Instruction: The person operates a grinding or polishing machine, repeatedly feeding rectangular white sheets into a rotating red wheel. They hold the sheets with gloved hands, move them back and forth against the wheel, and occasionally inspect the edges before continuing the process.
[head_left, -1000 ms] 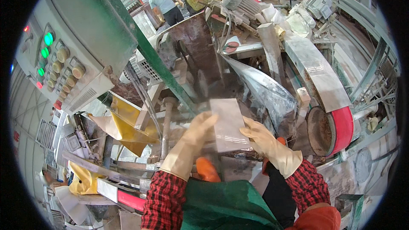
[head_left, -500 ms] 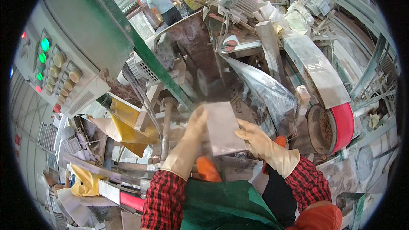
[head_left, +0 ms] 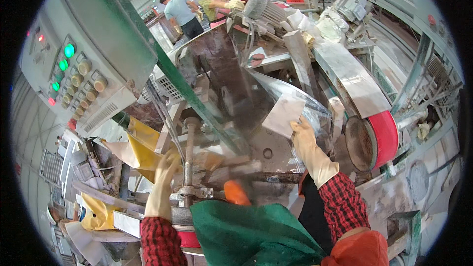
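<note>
My right hand [head_left: 306, 143], in a pale rubber glove, holds a flat pale stone tile [head_left: 283, 114] by its lower right edge, lifted toward the machine's wet sloping metal chute [head_left: 276, 88]. My left hand [head_left: 163, 182], gloved the same way, is away from the tile, low at the left, with fingers apart. It is beside a vertical rusty rod [head_left: 188, 157] and a yellow sheet [head_left: 143, 143]. Both sleeves are red plaid. A green apron [head_left: 246, 234] fills the lower middle.
A grey control box [head_left: 79, 64] with green, red and beige buttons hangs at upper left. A red-rimmed wheel [head_left: 377, 140] sits right of the tile, under a metal guard [head_left: 352, 76]. A motor [head_left: 263, 10] stands behind. Two people [head_left: 197, 5] work at the far back.
Both hands held the tile low in the middle before. Now my left hand has let go and dropped to the left, while my right hand has carried the tile up and to the right.
</note>
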The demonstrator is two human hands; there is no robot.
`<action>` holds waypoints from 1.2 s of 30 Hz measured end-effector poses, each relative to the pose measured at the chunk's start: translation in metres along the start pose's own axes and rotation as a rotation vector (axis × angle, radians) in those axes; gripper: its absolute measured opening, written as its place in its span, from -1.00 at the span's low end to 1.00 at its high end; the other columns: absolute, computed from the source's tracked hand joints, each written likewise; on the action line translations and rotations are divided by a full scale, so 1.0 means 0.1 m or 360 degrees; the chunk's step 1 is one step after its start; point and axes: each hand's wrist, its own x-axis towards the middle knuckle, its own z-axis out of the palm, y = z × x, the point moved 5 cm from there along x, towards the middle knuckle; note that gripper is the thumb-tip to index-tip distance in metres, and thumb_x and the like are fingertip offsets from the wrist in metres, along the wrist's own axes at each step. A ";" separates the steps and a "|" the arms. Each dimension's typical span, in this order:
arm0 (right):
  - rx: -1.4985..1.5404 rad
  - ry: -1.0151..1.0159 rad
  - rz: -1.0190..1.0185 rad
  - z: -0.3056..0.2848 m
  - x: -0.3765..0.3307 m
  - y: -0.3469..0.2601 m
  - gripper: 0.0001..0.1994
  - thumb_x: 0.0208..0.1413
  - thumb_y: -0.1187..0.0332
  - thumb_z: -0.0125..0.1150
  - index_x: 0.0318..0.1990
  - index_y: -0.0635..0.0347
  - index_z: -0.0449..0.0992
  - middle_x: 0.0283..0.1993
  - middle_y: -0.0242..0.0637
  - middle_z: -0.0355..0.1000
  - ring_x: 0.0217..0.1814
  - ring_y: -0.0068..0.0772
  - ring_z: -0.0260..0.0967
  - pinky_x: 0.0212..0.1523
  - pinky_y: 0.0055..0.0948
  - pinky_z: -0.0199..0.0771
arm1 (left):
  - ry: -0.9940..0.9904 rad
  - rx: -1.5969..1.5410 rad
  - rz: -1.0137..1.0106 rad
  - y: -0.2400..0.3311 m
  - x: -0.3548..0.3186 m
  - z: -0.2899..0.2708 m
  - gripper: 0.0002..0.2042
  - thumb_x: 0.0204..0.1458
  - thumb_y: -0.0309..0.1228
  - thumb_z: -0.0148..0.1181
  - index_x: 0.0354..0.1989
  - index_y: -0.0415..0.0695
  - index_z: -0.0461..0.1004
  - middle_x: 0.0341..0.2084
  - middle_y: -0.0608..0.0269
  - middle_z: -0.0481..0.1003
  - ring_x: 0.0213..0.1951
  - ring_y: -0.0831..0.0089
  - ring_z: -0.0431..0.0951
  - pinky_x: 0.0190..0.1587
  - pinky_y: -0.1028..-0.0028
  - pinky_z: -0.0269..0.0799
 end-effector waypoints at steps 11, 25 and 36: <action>-0.0528 0.0599 -0.0810 -1.19 -0.31 -1.63 -0.48 0.20 0.56 0.23 0.32 0.20 0.34 0.09 -0.22 0.54 0.01 -0.30 0.54 0.00 -0.37 0.60 | 0.1098 0.1685 -0.0493 -2.23 -1.94 -2.15 -0.31 0.24 0.02 0.16 0.45 -0.12 0.25 0.40 -0.22 0.22 0.41 -0.15 0.22 0.46 0.04 0.10; -0.1116 0.1538 -0.0769 -2.75 -0.38 -2.28 -0.52 0.08 0.67 0.20 0.19 0.15 0.44 -0.12 -0.28 0.52 -0.23 -0.32 0.51 -0.33 -0.34 0.56 | 0.1187 0.2988 0.0908 -2.45 -2.12 -1.79 -0.46 0.29 -0.46 -0.04 0.47 0.06 0.26 0.47 -0.15 0.14 0.44 -0.25 0.17 0.45 -0.16 0.09; -0.3479 0.0910 0.0303 -2.75 -0.07 -2.36 -0.72 0.06 0.34 0.30 -0.06 0.16 0.56 -0.07 -0.23 0.62 -0.14 -0.17 0.61 -0.25 -0.21 0.59 | 0.1038 0.2433 0.0626 -2.77 -2.07 -2.04 -0.50 0.30 -0.45 -0.04 0.45 0.01 0.28 0.45 -0.14 0.17 0.40 -0.23 0.24 0.41 -0.14 0.17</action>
